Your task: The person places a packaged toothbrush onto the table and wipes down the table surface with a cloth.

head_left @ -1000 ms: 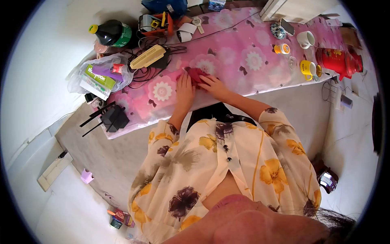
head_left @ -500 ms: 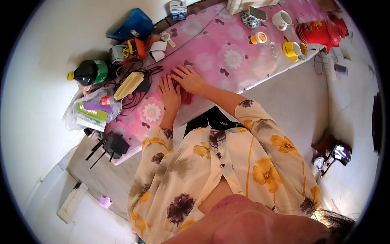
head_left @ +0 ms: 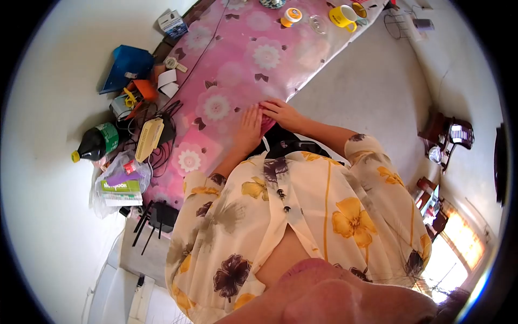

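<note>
A bunched dark pink-red cloth (head_left: 266, 124) lies at the near edge of the flowered pink tablecloth (head_left: 237, 86), partly hidden by my hands. My right hand (head_left: 283, 114) rests over this cloth, its fingers curved across it towards the left. Beside it is my left hand (head_left: 249, 128), flat, with fingers stretched out and pointing away from me; its fingertips reach the cloth and my right fingers. How much cloth lies under my left hand is hidden.
Along the wall side are a dark bottle (head_left: 97, 142), a cream-coloured device (head_left: 149, 139) among black cables, a plastic bag (head_left: 143, 171) and a black router (head_left: 163, 217). At the far end stand a yellow mug (head_left: 342, 18) and an orange-and-white jar (head_left: 291, 17).
Both hands and the cloth have moved right and nearer to my body, from further in on the table to its edge. The view has turned, so the table items appear shifted.
</note>
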Demonstrator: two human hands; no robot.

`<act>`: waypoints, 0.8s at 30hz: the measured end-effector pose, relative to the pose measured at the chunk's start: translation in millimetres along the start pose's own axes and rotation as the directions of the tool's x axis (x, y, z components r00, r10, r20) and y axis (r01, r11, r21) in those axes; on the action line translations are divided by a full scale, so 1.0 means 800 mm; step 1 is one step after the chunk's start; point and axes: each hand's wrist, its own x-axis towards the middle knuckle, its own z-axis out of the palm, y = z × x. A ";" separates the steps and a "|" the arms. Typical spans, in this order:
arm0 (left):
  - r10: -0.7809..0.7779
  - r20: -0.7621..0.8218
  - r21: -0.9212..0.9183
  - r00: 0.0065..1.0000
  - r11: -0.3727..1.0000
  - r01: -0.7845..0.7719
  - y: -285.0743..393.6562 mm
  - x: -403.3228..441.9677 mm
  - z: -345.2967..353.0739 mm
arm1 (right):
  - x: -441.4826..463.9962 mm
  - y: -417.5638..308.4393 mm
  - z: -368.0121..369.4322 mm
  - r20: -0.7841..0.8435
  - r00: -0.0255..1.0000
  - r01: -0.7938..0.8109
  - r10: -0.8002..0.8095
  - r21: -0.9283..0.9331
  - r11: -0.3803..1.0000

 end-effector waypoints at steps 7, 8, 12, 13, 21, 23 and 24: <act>0.223 0.138 -0.374 0.965 0.914 -0.157 0.010 0.047 -0.003 | -0.021 -0.030 -0.080 0.448 0.776 -0.580 0.445 0.229 0.782; 0.112 0.157 -0.377 0.981 0.925 -0.045 0.002 0.051 -0.020 | 0.003 -0.031 -0.092 0.351 0.820 -0.551 0.453 0.264 0.792; -0.249 -0.255 0.088 0.934 0.956 0.279 -0.055 0.057 -0.089 | 0.125 -0.016 -0.058 -0.212 0.955 -0.209 0.207 0.011 0.978; -0.257 -0.258 0.095 0.931 0.953 0.289 -0.076 0.057 -0.087 | 0.152 -0.008 -0.028 -0.192 0.965 -0.188 0.177 -0.037 0.982; -0.295 -0.143 0.219 0.945 0.922 0.321 -0.038 0.053 -0.031 | 0.136 0.023 0.015 -0.223 0.968 -0.123 0.112 -0.039 0.992; -0.254 -0.113 0.233 0.961 0.933 0.274 -0.008 0.057 -0.016 | 0.096 0.032 0.005 -0.213 0.974 -0.088 0.077 -0.039 0.995; -0.219 -0.081 0.244 0.972 0.942 0.233 0.007 0.058 -0.007 | 0.074 0.039 -0.001 -0.188 0.981 -0.068 0.057 -0.050 0.996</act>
